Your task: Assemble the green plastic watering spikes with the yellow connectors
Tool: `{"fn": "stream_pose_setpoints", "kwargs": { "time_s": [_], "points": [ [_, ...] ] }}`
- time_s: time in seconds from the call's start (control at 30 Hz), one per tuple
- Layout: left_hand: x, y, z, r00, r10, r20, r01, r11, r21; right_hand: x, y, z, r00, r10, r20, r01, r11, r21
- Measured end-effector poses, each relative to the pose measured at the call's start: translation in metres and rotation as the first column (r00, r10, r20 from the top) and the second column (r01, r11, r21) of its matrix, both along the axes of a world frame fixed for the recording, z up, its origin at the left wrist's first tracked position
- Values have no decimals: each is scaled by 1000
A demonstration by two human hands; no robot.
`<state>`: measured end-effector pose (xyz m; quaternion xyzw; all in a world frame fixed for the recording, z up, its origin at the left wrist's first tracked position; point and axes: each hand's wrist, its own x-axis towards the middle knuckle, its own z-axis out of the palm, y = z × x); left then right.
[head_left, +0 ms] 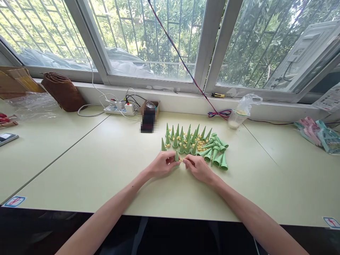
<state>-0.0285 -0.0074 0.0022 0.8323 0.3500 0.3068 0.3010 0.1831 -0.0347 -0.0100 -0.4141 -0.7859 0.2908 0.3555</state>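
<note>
My left hand (162, 165) is closed around a green cone (176, 156) whose tip points up. My right hand (198, 167) pinches a small yellow piece (182, 160) right beside that cone. Just behind my hands, several green cones (183, 138) stand upright in rows on the pale table (106, 163). More green cones (216, 154) lie on their sides to the right. Small yellow pieces (200, 144) are scattered among them.
A power strip (119, 109) with cables and a small box (150, 111) sit near the window sill. A brown pouch (62, 91) lies at the back left, a plastic cup in a bag (239, 115) at the back right, and packaged items (318, 134) at the far right.
</note>
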Motion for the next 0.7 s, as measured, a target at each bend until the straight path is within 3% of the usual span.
{"fn": "stream_pose_setpoints", "kwargs": {
  "time_s": [0.17,0.37,0.7],
  "points": [
    [0,1,-1,999,47,-10,-47,999,11,0,-1,0,999,-43,6,43,998,35],
    [0,-1,1,1000,-4,-5,4,1000,-3,1,1,-2,1000,8,6,-8,1000,15],
    [-1,0,-1,1000,22,-14,-22,1000,0,1,-1,0,1000,-15,8,14,999,46]
  ]
}}
